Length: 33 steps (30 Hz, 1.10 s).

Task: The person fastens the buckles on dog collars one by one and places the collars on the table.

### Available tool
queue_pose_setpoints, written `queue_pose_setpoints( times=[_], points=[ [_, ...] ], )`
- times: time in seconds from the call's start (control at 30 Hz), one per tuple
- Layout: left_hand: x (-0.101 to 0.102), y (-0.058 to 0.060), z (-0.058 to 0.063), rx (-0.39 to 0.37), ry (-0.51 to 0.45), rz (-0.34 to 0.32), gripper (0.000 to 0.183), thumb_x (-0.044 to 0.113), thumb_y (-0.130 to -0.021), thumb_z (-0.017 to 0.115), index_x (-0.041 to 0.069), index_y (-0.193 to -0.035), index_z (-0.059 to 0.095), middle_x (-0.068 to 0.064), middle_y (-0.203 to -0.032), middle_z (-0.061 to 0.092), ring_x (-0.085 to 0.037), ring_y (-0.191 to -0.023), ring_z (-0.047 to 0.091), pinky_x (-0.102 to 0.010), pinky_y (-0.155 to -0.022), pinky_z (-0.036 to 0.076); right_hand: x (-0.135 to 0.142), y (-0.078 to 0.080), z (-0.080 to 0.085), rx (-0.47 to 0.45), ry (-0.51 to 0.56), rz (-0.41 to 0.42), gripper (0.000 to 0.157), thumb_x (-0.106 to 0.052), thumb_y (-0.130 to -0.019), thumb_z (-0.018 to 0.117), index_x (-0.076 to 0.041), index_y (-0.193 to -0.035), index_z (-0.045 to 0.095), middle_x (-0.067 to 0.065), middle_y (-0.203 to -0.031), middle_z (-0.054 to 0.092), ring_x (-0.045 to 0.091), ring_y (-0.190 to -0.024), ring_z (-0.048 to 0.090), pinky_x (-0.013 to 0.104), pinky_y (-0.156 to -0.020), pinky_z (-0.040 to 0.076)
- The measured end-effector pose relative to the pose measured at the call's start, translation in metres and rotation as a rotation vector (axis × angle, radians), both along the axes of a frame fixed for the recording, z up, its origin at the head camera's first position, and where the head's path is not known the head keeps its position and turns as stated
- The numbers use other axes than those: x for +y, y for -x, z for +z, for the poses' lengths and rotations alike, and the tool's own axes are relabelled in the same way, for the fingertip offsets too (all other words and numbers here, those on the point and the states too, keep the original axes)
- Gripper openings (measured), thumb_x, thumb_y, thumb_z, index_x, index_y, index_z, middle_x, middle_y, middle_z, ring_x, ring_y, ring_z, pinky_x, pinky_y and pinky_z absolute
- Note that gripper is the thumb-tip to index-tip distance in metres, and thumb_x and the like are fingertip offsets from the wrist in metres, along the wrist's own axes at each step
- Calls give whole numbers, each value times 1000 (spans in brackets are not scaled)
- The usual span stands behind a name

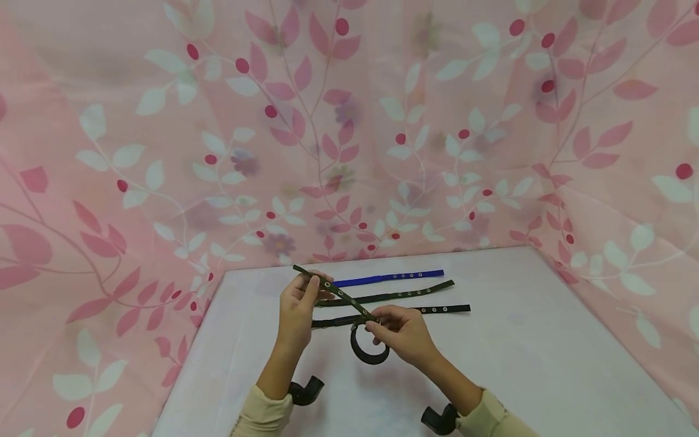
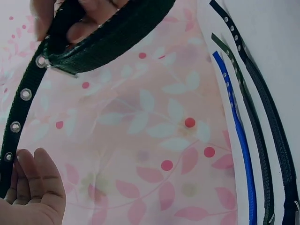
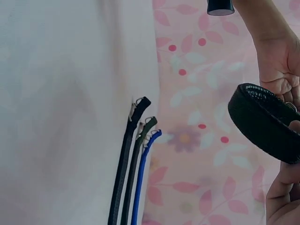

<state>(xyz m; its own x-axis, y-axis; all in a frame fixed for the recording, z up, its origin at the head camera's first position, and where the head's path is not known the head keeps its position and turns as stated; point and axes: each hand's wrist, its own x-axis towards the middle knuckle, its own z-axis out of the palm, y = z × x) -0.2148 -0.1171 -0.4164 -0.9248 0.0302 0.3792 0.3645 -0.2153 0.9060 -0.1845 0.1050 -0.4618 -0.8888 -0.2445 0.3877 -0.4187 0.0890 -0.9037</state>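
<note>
A dark green pet collar with metal eyelets is held up above the table, part of it bent into a loop. My left hand pinches its eyelet strap near the free end. My right hand pinches the collar where strap and loop meet; those fingers hide most of the buckle. The loop shows at the right of the right wrist view, and the row of eyelets in the left wrist view. Behind the hands, a blue collar, a green collar and a black collar lie side by side.
The white table reaches back to a pink leaf-patterned curtain, which also hangs along both sides. A black wrist camera sits on my left wrist, another black camera on my right.
</note>
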Motion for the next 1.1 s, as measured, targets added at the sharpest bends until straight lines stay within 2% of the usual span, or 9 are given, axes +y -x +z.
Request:
queue_pose_setpoints(
  times=[0.07, 0.2, 0.33, 0.57, 0.77, 0.93, 1.1],
  points=[
    [-2, 0, 1, 1, -14, 2, 32, 19, -102, 56, -12, -108, 56, -9, -99, 70, -16, -86, 68, -35, -80, 59, 0, 0, -1, -4, 2, -1, 15, -9, -88, 74, -3, -102, 72, 19, -82, 73, 15, -61, 69, 29, -58, 57],
    [-4, 1, 1, 0, -34, 5, 31, 17, -101, 57, -13, -108, 56, -5, -96, 71, -16, -84, 69, -33, -79, 59, -1, 0, 0, -7, -1, -19, 15, -11, -88, 75, -4, -101, 72, 15, -78, 72, 13, -61, 67, 28, -58, 56],
    [-5, 1, 1, -16, -49, 11, 32, 19, -100, 59, -12, -107, 57, -8, -96, 71, -16, -85, 69, -32, -79, 59, 0, 0, 0, -15, -14, -23, 16, -14, -88, 75, -6, -101, 72, 11, -75, 70, 12, -61, 66, 26, -57, 55],
    [-5, 2, -2, -22, -27, 0, 31, 19, -100, 58, -10, -108, 58, -4, -97, 72, -14, -87, 68, -33, -78, 59, 1, 0, -2, 0, -14, -32, 15, -11, -88, 74, -5, -102, 72, 12, -75, 68, 12, -60, 64, 27, -56, 55],
    [-7, 4, -3, -53, -19, -1, 33, 21, -100, 60, -10, -110, 58, -9, -98, 71, -19, -86, 67, -31, -75, 59, 1, 0, -3, -13, -3, -48, 16, -14, -90, 73, -7, -104, 72, 11, -78, 70, 16, -61, 65, 28, -58, 56],
    [-8, 4, -4, -94, -16, 13, 28, 24, -101, 58, -1, -111, 59, -2, -95, 70, -19, -82, 66, -30, -71, 58, 2, -1, -4, -10, 20, -44, 16, -12, -92, 71, -5, -106, 71, 13, -84, 73, 20, -62, 65, 30, -59, 56],
    [-5, 3, -12, -151, 5, -28, 28, 27, -101, 58, 4, -117, 59, -2, -91, 66, -17, -78, 65, -29, -68, 58, 3, -1, -3, -18, 47, -50, 16, -10, -92, 70, -2, -105, 70, 19, -86, 73, 22, -61, 64, 31, -58, 56]
  ],
)
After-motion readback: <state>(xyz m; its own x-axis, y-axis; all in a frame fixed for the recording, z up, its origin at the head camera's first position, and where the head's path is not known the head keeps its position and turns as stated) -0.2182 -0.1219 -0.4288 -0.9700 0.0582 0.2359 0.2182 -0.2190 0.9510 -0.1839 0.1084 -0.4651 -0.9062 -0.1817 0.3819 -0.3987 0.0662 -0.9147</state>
